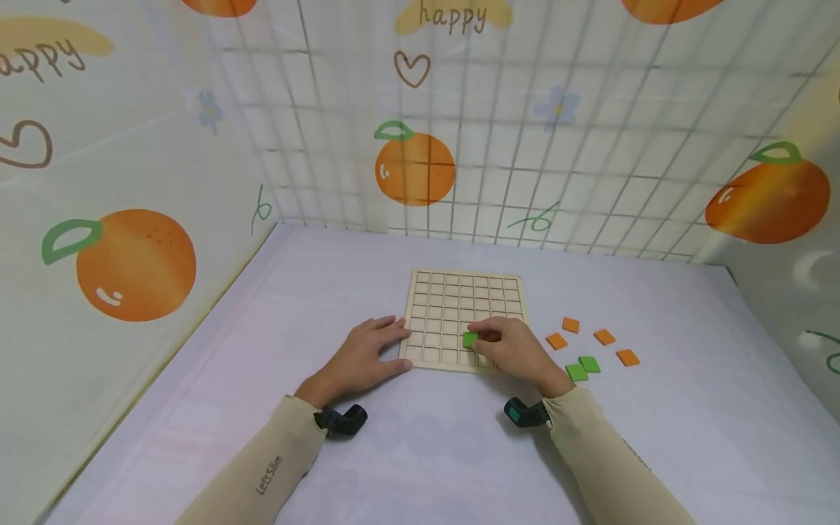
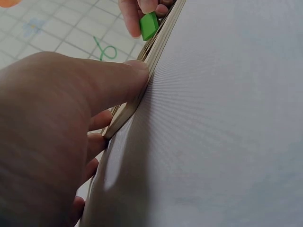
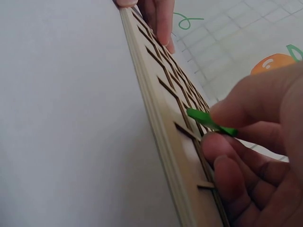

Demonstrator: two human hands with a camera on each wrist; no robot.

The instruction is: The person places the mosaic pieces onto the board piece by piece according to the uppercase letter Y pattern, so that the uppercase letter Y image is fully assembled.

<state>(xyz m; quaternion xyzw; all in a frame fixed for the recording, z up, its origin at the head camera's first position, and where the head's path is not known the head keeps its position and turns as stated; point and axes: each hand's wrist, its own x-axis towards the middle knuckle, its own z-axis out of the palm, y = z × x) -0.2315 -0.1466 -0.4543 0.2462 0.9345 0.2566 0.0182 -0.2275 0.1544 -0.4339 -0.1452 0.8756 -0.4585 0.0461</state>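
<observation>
A white printed sheet [image 1: 354, 87] rises behind the far edge of a pale, lilac-white table [image 1: 420, 467]. Beige sleeves [image 1: 262, 467] cover both forearms. Well in from the table's left and right edges lies a square, light wooden board [image 1: 453, 310] cut with a grid of cells. The left hand [image 1: 361, 355] rests at the board's near left corner, thumb spread away from the fingers. The right hand [image 1: 515, 352] is over the near part of the board, thumb and fingers pinching a small green square tile [image 1: 469, 340]; it tilts, and I cannot tell whether it touches the board. Toward the table's right edge lie four flat orange tiles [image 1: 604, 337] and two loose green tiles [image 1: 577, 372].

Lowered at that tilt, the pinched tile could catch on a cell's rib or slip free; a push could shift the board if the left hand lifted.

The sheet reads "happy"; the left sleeve, "Let's Slim".
</observation>
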